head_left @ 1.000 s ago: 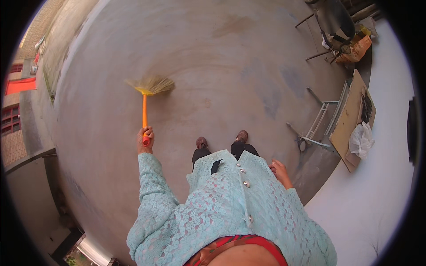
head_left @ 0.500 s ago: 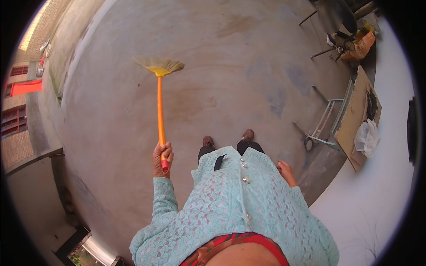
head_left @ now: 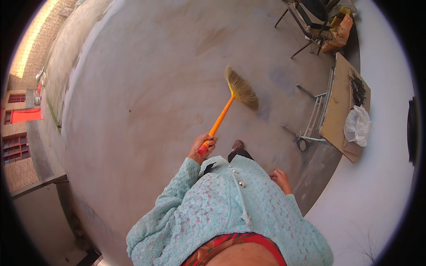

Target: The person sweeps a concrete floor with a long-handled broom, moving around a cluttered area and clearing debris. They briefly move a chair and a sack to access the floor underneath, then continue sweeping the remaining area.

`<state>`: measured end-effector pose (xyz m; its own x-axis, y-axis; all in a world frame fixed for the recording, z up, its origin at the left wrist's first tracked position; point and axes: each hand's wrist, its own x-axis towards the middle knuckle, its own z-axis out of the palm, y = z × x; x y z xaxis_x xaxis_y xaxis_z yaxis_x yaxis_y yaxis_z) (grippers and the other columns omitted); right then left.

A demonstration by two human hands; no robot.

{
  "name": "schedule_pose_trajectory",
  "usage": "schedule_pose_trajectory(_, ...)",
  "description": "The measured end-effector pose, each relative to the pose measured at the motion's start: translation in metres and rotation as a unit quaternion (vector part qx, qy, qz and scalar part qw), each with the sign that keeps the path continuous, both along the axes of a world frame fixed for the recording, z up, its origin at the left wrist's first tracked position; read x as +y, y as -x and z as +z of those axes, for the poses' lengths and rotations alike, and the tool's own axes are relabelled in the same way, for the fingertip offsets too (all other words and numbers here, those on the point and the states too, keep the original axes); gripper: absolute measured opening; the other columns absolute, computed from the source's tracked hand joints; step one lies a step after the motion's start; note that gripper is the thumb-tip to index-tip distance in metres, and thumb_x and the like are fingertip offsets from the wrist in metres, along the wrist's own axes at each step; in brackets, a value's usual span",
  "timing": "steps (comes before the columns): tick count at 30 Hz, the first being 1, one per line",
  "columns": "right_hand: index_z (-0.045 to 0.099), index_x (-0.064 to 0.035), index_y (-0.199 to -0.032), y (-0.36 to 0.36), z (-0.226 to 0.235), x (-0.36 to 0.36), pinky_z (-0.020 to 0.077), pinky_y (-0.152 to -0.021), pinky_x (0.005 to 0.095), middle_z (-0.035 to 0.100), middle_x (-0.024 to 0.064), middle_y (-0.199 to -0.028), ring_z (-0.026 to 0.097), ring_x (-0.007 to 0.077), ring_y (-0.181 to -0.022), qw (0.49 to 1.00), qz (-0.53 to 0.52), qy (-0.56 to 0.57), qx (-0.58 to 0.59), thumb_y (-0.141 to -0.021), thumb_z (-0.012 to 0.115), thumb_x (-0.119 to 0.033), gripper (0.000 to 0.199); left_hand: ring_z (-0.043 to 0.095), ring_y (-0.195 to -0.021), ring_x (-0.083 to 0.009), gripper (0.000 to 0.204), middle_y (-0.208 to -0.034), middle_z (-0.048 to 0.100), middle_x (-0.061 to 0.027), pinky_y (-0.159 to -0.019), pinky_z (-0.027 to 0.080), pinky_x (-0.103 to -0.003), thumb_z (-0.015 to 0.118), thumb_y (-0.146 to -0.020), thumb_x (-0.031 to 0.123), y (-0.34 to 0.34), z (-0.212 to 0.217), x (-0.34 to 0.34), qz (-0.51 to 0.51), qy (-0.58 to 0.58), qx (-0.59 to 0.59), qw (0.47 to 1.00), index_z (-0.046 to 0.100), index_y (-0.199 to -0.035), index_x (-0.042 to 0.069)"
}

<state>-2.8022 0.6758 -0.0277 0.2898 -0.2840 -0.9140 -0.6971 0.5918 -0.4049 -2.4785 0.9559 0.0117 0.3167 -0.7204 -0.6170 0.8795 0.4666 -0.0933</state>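
Observation:
My left hand [head_left: 204, 146] is wrapped round the lower part of an orange broom handle, just above its red end cap. The broom [head_left: 219, 119] slants away from me to the upper right. Its yellow collar and fan of straw-coloured bristles [head_left: 243, 91] are over the concrete floor; whether the bristles press on it I cannot tell. Near the right side of my pale blue lace jacket [head_left: 230, 199], my right hand [head_left: 280, 179] hangs with its fingers curled in and nothing visible in them. One brown shoe [head_left: 238, 145] shows past the jacket hem.
To the right, a folding metal frame [head_left: 314, 116] stands beside a board [head_left: 336, 111] leaning by the white wall [head_left: 381, 177]. A white plastic bag [head_left: 357, 125] and dark twigs lie against the board. A black chair [head_left: 310, 20] and an orange bag [head_left: 339, 35] are farther back.
My left hand has swung the broom rightward, and its bristle head has moved from the left to near the middle, now tilted. One of my shoes has gone out of sight.

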Motion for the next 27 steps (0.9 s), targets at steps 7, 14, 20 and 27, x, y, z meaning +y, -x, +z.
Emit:
schedule_pose_trajectory(7, 0.040, -0.0036, -0.120, 0.004, -0.026, -0.041, 0.0479, -0.062, 0.0296, 0.056, 0.0109, -0.083, 0.056, 0.0194, -0.071, 1.000, -0.010, -0.016, -0.006, -0.082, 0.048, -0.021, 0.043, 0.042, -0.046, -0.0064, 0.015, -0.071, 0.044, -0.0057, -0.035, 0.036, -0.021, 0.046, -0.077, 0.004, -0.010, 0.014, 0.028, 0.079, -0.111, -0.065, 0.989, 0.036, -0.087, 0.001)
schedule_pose_trajectory(14, 0.043, -0.0029, -0.118, -0.105, -0.028, -0.075, 0.0470, -0.059, 0.0270, 0.057, 0.0098, -0.081, 0.056, 0.0169, -0.068, 0.993, 0.096, 0.009, -0.062, -0.081, 0.050, -0.022, 0.042, 0.043, -0.046, -0.0061, 0.022, -0.073, 0.047, -0.0069, -0.034, 0.041, -0.019, 0.046, -0.075, 0.001, -0.026, 0.068, 0.078, 0.172, -0.265, -0.182, 0.931, 0.038, -0.095, 0.004)
schedule_pose_trajectory(20, 0.041, -0.0040, -0.121, -0.267, -0.010, -0.081, 0.0451, -0.061, 0.0241, 0.059, 0.0088, -0.085, 0.057, 0.0147, -0.072, 0.967, 0.238, 0.062, -0.072, -0.079, 0.052, -0.022, 0.047, 0.040, -0.045, -0.0045, 0.032, -0.074, 0.044, -0.0064, -0.032, 0.040, -0.018, 0.046, -0.076, 0.002, -0.049, 0.113, 0.082, 0.186, -0.270, -0.202, 0.923, 0.036, -0.106, 0.003)
schedule_pose_trajectory(27, 0.040, -0.0040, -0.123, -0.367, 0.036, -0.100, 0.0443, -0.064, 0.0230, 0.058, 0.0071, -0.086, 0.056, 0.0140, -0.075, 0.951, 0.283, 0.112, -0.063, -0.080, 0.050, -0.023, 0.047, 0.040, -0.044, -0.0042, 0.058, -0.071, 0.044, -0.0045, -0.032, 0.037, -0.017, 0.048, -0.075, 0.003, -0.127, 0.109, 0.053, 0.116, -0.114, -0.159, 0.974, 0.024, -0.128, 0.008)
